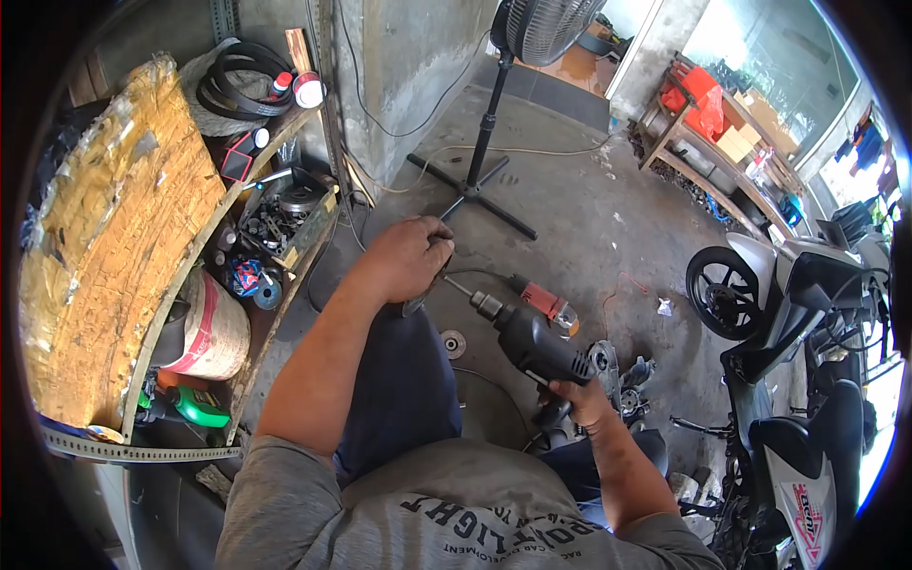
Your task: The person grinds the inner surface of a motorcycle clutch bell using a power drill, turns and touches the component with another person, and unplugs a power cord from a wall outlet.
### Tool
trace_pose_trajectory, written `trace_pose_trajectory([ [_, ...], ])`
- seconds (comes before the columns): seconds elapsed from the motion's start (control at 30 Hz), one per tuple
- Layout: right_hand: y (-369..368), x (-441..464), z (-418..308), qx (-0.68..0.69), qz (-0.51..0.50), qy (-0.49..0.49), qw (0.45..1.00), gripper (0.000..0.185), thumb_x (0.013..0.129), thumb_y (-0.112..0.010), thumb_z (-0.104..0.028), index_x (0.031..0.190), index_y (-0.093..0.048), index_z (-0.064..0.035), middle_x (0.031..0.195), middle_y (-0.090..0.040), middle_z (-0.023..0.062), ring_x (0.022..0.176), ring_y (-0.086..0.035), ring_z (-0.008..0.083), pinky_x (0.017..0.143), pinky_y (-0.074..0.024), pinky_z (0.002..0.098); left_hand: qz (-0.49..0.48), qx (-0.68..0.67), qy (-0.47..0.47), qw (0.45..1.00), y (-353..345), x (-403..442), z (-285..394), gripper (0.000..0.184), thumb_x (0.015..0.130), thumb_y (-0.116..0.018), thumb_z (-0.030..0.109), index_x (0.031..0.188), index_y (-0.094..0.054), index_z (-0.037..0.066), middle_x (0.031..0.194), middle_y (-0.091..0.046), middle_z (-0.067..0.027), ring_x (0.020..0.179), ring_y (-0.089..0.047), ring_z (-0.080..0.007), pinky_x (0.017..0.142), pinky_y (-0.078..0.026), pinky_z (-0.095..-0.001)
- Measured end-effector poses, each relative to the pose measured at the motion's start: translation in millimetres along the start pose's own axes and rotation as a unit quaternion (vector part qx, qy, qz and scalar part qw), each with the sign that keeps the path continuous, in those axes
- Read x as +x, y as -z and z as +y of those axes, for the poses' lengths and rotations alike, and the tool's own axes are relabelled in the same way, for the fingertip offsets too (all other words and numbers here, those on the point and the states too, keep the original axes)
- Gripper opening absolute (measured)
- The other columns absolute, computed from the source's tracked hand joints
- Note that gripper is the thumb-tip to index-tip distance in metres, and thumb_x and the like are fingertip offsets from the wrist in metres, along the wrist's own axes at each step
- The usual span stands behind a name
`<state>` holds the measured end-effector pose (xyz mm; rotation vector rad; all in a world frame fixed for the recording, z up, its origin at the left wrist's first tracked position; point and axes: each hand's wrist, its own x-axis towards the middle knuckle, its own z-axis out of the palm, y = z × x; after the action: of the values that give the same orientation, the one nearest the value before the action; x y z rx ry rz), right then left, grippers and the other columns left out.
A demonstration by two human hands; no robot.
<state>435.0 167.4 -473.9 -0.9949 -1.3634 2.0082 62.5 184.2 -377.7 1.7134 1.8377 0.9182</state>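
My right hand point(578, 399) is wrapped around the handle of a black power drill point(537, 342), held over my lap. Its bit points up and left, toward my left hand point(410, 258). That hand is closed on a dark metal part point(414, 306) at my left knee; most of the part is hidden under the fingers. The bit's tip is close to the part, but I cannot tell whether they touch. On the floor just beyond the drill lies a red angle grinder point(545, 302). A round metal flange point(454, 344) rests beside my knee.
A shelf with a worn wooden top point(142, 256) stands at left, holding belts, a bucket point(214, 328) and a parts tray point(285, 214). Ahead is a standing fan point(484, 123). Engine parts point(617, 375) lie right of the drill. A motorcycle point(807, 285) stands farther right; cables cross the floor.
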Motion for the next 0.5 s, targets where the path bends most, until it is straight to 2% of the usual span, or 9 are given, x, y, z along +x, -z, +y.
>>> trace_pose_trajectory([
  [0.13,2.9,0.2,2.2,0.017,0.017,-0.004,1.0,0.041,0.084,-0.068,-0.003,0.122,-0.057,0.0034,0.084,-0.067,0.0139,0.066,-0.065,0.0244,0.065,-0.0543,0.034,0.006,0.002,-0.014,1.0,-1.6,0.7,1.2,0.027,0.094,-0.058,0.019,0.11,-0.068,0.0,0.108,-0.069,-0.0151,0.096,-0.064,-0.0324,0.086,-0.05,-0.0391],
  [0.3,-0.7,-0.1,6.6,-0.042,0.051,0.03,0.997,0.041,0.083,-0.068,-0.003,0.122,-0.057,0.0032,0.085,-0.067,0.0136,0.066,-0.065,0.025,0.065,-0.0547,0.0349,-0.002,-0.002,-0.008,1.0,-0.7,-0.9,-2.0,0.032,0.094,-0.056,0.024,0.109,-0.067,-0.001,0.11,-0.068,-0.018,0.096,-0.064,-0.0348,0.087,-0.05,-0.0412],
  [0.5,-9.8,-1.0,0.7,0.026,0.024,0.008,0.999,0.042,0.082,-0.069,-0.003,0.122,-0.057,0.0028,0.086,-0.066,0.0134,0.066,-0.064,0.0252,0.066,-0.0552,0.0355,-0.006,-0.001,-0.008,1.0,0.2,-1.7,-1.8,0.031,0.094,-0.057,0.024,0.108,-0.067,-0.001,0.109,-0.067,-0.0179,0.095,-0.064,-0.0349,0.086,-0.05,-0.0413],
])
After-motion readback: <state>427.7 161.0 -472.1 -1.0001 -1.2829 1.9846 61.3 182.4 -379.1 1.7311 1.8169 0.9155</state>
